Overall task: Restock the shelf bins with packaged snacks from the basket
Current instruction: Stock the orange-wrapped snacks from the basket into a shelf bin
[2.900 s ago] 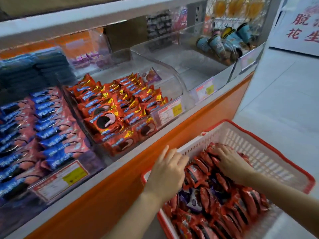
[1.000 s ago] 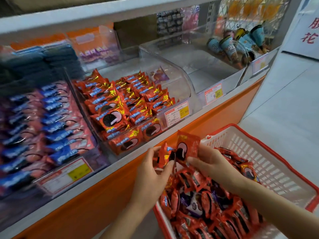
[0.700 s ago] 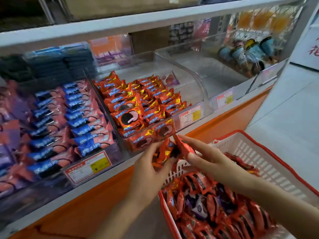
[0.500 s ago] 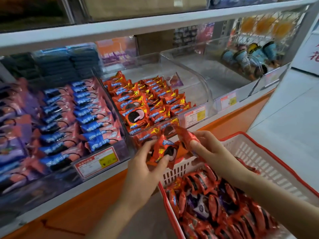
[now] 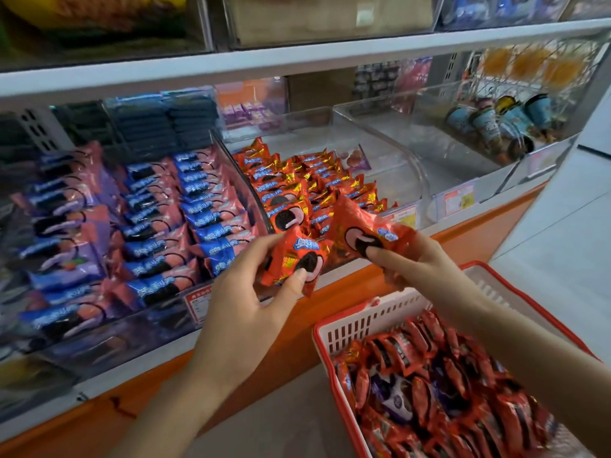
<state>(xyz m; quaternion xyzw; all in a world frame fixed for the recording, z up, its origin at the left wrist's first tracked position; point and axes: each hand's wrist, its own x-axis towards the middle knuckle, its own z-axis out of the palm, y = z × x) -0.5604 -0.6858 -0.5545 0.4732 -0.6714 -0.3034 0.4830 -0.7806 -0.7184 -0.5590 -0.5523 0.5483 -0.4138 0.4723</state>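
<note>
Red foil cookie packet (image 5: 295, 256) pinched in left hand (image 5: 244, 304), second packet (image 5: 358, 226) in right hand (image 5: 423, 263). Slick wrappers, fingertip grips, so either could drop before the clear plastic bin (image 5: 417, 173).

The red-rimmed white plastic basket (image 5: 380, 317) runs off the bottom and right edges, and the right forearm (image 5: 529, 358) covers part of its far rim. Behind the crinkled red foil snack packet (image 5: 299, 259), the left hand (image 5: 241, 312) shows only its thumb and one finger; the others are hidden. The second red foil packet (image 5: 360, 226), in the right hand (image 5: 420, 262), covers a corner of the yellow-and-white price label (image 5: 406, 219), whose print is too blurred to read. A purple wrapped packet (image 5: 396, 399) in the basket lies mostly buried under red ones. The yellow and green goods (image 5: 99, 24) above the white shelf board (image 5: 297, 57) — cut off at the top — are a blur.
</note>
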